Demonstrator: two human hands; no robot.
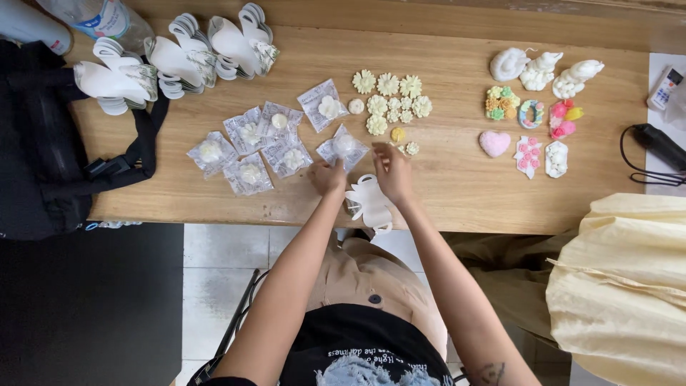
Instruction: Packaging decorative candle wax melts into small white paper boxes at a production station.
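Head view: my left hand (327, 177) grip pinches a clear packet (342, 147), my right hand (393, 171) grip pinches small above a white hair clip (369, 203) at the tabletop (457, 179) near edge; cream flowers (391, 100) beyond the clip.

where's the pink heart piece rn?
In the head view, the pink heart piece lies on the wooden table, right of the person's right hand, below the green-and-yellow flower cluster and left of the white piece with pink flowers.

Flower pieces (391, 104) clustered mid-table (457, 186), wrapped packets (250, 143) to their left. Hair claws (179, 61) stacked behind the packets. Bag (43, 157) at far left edge.
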